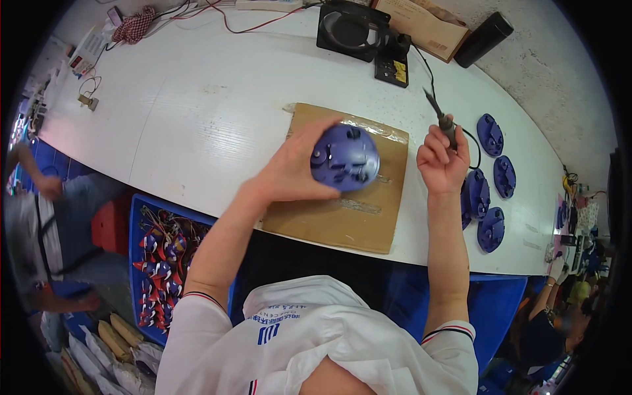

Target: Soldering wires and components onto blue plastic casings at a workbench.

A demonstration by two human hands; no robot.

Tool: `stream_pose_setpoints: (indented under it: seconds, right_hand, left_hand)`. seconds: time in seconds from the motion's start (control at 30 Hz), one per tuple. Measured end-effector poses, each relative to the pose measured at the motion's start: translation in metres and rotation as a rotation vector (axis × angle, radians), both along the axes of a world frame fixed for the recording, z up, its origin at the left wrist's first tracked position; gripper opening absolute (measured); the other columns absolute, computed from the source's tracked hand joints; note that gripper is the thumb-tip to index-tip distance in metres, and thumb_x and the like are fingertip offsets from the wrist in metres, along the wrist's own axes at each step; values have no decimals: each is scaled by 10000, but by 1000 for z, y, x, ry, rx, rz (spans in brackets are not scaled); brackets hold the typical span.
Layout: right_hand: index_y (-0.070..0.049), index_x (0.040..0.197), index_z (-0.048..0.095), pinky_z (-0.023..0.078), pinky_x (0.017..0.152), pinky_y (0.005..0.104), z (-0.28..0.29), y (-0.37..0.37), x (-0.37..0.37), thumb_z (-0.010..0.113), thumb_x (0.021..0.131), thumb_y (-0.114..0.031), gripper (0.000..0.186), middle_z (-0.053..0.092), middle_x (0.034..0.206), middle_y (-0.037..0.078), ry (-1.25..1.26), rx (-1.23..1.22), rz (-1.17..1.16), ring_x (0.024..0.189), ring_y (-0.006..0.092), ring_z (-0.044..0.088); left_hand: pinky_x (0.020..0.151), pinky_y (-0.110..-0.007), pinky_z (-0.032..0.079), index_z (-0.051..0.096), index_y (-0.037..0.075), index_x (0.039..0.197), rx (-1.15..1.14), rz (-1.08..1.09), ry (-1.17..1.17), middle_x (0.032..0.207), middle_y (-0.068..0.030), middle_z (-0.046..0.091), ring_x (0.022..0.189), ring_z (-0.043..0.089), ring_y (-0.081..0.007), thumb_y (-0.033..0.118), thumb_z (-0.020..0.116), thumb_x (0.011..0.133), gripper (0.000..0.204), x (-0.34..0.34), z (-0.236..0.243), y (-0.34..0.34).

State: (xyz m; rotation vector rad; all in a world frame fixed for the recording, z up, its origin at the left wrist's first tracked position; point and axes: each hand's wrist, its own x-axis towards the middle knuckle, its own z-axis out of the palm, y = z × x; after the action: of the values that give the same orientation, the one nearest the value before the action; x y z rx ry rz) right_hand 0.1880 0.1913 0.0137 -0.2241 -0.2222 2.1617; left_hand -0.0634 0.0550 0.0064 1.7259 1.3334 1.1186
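My left hand [293, 164] is wrapped round a round blue-purple plastic housing [347, 158] with black parts on its top. It is over a brown cardboard sheet [316, 227] taped to the white table. To the right of the cardboard, my right hand [445, 158] grips a soldering iron [447, 128] by its handle, the tip pointing up and to the left, away from the housing. Beyond my right hand lie several similar blue-purple housings [505, 176] on the table.
At the far edge stand a black fan-like device [352, 31] and a small black holder with a yellow pad [393, 70]. A black cylinder [484, 39] lies by the wall. Below the table's left edge sits a blue bin [136, 247] of red, white and blue parts. Other people are at both sides.
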Motion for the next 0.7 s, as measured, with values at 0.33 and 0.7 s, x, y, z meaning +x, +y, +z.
stream_pose_setpoints:
  seconds: [0.33,0.7]
  right_hand:
    - [-66,1051,608,204,416,207,-17,-16,5,522,919,-231,229,430,623,-13,-72,-45,-26,402,44,278]
    - [-46,1035,630,201,418,207,-24,-14,6,519,908,-242,258,462,585,12,-136,-124,-68,394,61,287]
  left_hand:
    - [1000,-473,292,253,32,1433,-28,535,555,1348,-231,338,1217,356,-393,277,805,554,1067,36,21,-28]
    - [1035,-444,272,294,61,1417,-39,466,445,1360,-182,387,1203,407,-330,286,791,563,1014,33,5,-13]
